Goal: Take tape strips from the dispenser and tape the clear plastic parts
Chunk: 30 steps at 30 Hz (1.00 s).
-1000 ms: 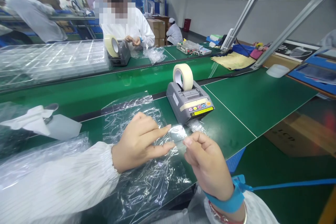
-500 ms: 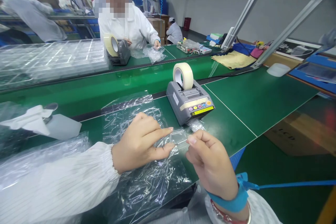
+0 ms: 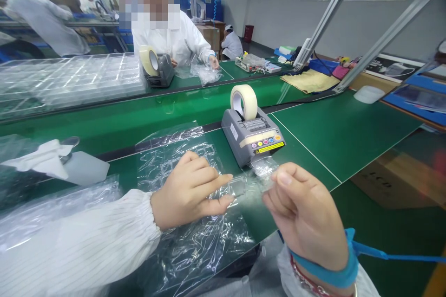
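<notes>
My left hand (image 3: 191, 192) has its index finger and thumb at two edges of a small clear rectangular piece (image 3: 238, 186), gripping it above the bench. To the right, my right hand (image 3: 303, 209) is closed in a pinch; what is between its fingertips is too small or clear to make out. A blue wrist strap (image 3: 327, 269) circles that wrist. Beneath my left hand lie crinkled clear plastic bags (image 3: 188, 250). Just beyond both hands stands a grey tape dispenser (image 3: 249, 134) carrying a tape roll (image 3: 248, 102). Crumpled clear film (image 3: 263, 167) sits at its front.
A whitish plastic container with white paper (image 3: 83, 167) is at left. Across a green divider, a co-worker (image 3: 174, 32) sits by clear trays (image 3: 87, 79) and another tape dispenser (image 3: 162, 72). A yellow cloth (image 3: 310, 80) and metal posts (image 3: 369, 46) stand at right.
My right hand has moved right, away from my left fingertips and the clear piece. My left hand has hardly moved.
</notes>
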Available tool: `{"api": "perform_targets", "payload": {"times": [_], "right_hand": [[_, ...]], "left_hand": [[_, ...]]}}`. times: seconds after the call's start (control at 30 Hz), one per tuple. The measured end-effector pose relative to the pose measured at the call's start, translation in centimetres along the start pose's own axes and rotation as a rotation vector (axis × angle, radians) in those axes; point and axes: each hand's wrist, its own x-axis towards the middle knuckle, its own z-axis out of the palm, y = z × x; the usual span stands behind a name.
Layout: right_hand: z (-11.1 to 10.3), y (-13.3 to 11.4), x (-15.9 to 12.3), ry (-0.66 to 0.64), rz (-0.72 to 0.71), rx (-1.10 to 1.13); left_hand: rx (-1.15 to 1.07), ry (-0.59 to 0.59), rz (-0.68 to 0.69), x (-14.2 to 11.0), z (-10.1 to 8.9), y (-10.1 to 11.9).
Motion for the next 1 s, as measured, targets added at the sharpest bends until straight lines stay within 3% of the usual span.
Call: {"api": "perform_targets", "payload": {"times": [0.33, 1.0], "right_hand": [[0.0, 2.5, -0.7, -0.006, 0.145, -0.104], [0.3, 3.1, -0.7, 0.037, 0.153, -0.096]], "left_hand": [[-0.017, 0.043, -0.099, 0.2, -0.1, 0.3], [-0.012, 0.085, -0.109, 0.3, -0.4, 0.4]]}}
